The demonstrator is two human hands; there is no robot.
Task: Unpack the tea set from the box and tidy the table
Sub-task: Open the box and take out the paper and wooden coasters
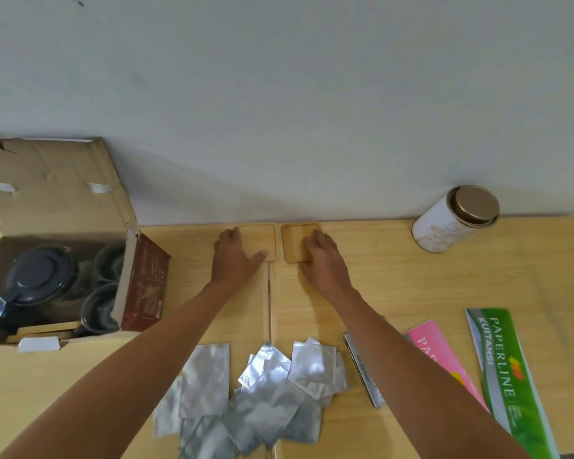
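Wooden coasters point(258, 238) look light, stiff and flat, best pinched at an edge; left hand point(234, 256) lies flat, released, right hand point(322, 256) presses, fingers straight

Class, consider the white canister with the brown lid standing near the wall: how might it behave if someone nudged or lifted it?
The white canister stands upright on the table, taller than wide, so a high push might tip it. Being round, it would probably roll once down. Its smooth wall may feel slippery; weight cannot be judged.
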